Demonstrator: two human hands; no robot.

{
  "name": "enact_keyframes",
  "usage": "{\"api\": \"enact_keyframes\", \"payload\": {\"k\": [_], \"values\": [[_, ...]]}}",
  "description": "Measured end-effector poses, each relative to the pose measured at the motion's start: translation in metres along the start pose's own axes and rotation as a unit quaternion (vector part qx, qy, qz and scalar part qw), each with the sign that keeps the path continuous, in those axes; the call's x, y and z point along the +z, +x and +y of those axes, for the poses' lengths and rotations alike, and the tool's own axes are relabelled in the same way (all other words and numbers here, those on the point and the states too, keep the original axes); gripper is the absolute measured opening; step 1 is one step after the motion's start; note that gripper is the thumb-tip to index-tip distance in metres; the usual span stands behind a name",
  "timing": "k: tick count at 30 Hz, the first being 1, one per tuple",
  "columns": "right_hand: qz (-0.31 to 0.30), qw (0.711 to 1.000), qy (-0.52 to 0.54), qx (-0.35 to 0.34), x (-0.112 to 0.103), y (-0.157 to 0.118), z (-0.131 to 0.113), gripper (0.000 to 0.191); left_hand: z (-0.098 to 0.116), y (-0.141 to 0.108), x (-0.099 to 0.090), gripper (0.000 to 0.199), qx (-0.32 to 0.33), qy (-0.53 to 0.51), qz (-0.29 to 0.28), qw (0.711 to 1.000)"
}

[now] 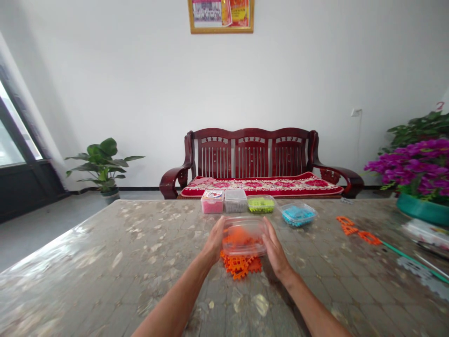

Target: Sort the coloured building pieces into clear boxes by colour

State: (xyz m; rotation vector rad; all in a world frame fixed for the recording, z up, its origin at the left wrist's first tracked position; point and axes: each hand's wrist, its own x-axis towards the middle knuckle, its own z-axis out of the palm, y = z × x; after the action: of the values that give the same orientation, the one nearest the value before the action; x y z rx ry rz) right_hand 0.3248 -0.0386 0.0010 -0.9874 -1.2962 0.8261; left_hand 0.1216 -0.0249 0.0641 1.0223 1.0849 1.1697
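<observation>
Between my two hands a clear plastic container (244, 225) is held, slightly blurred. My left hand (214, 239) grips its left side and my right hand (274, 247) its right side. Orange colour shows through the plastic; whether those pieces lie inside or behind it I cannot tell. Just below and under the container, a small heap of orange toothed plastic pieces (240, 267) rests on the table.
Along the table's (157, 262) far side stand a pink-filled box (212, 203), a grey-filled box (235, 201), a green-filled container (261, 204) and a blue-filled container (298, 214). Joined orange pieces (358, 230), grey pieces (423, 274) and a flowerpot (424, 209) are on the right.
</observation>
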Motion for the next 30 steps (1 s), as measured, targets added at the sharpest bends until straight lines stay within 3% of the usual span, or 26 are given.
{"api": "enact_keyframes", "payload": {"k": [7,16,25,30], "values": [[0.045,0.999,0.001,0.003,-0.001,0.001,-0.011,0.060,-0.006,-0.003,0.009,0.055,0.098,0.090,0.057,0.990],[0.082,0.992,-0.079,-0.061,-0.001,0.005,-0.012,0.063,-0.018,-0.003,0.012,0.044,0.232,0.195,0.128,0.944],[0.079,0.985,-0.109,-0.105,0.001,0.001,-0.020,0.055,-0.017,-0.007,0.011,0.044,0.260,0.227,0.137,0.928],[0.031,0.983,-0.180,-0.020,-0.014,0.014,-0.025,0.063,-0.023,0.002,0.011,0.046,0.244,0.256,0.100,0.930]]}}
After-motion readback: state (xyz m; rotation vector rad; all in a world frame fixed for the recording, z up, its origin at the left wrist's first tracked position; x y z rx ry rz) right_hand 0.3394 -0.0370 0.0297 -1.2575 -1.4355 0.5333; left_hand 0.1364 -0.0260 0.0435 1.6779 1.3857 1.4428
